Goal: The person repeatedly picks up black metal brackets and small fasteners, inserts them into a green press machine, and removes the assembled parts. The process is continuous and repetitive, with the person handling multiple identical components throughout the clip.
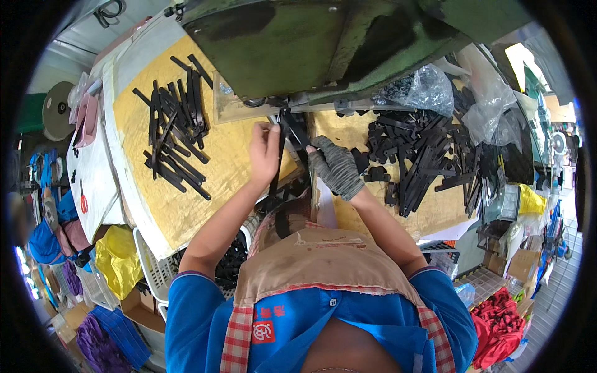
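Person [329, 267] on near side, machine [292, 50] beyond. Left hand [265, 154] and right hand [337, 168] before machine, between two piles. Strip pile [177, 127] on left tabletop [239, 152]; parts pile [426, 165] on right tabletop [347, 225], plastic bag [429, 90] at pile's far side. Basket [151, 273] near left, cloth heap [497, 329] near right.

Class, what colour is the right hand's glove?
The glove is streaky grey, clearest in the head view.

Room over yellow tabletop [229, 148] leftward; green machine [286, 53] ahead.
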`<state>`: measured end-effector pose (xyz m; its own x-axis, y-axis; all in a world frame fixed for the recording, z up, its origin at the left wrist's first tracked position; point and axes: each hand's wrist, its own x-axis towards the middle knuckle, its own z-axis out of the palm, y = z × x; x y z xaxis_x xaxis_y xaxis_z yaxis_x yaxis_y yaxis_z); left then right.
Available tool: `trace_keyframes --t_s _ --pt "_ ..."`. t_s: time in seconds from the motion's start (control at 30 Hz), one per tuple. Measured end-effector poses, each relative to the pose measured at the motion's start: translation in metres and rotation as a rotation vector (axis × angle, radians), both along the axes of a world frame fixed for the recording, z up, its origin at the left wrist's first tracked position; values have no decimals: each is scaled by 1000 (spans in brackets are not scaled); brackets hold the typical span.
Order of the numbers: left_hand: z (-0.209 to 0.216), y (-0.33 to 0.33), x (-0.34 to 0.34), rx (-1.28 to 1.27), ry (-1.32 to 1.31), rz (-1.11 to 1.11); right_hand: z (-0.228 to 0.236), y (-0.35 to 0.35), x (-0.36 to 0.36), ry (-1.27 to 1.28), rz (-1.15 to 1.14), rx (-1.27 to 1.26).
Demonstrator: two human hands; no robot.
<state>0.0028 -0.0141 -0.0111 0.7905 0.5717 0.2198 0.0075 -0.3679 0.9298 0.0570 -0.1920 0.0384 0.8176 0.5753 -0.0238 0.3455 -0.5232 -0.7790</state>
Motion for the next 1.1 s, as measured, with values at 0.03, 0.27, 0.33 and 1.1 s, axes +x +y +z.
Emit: trace_keyframes --t_s 0.03,0.27,0.33,1.1 --pt "14 5 9 13 -18 29 -15 -2 0 -127 -39 71" --pt "5 87 133 771 385 -152 -27 -110 17 -292 174 -119" --pt "0 81 149 832 482 -193 -13 -155 18 -134 66 -434" --pt "56 30 35 160 103 -221 -46 -55 88 -359 143 -527"
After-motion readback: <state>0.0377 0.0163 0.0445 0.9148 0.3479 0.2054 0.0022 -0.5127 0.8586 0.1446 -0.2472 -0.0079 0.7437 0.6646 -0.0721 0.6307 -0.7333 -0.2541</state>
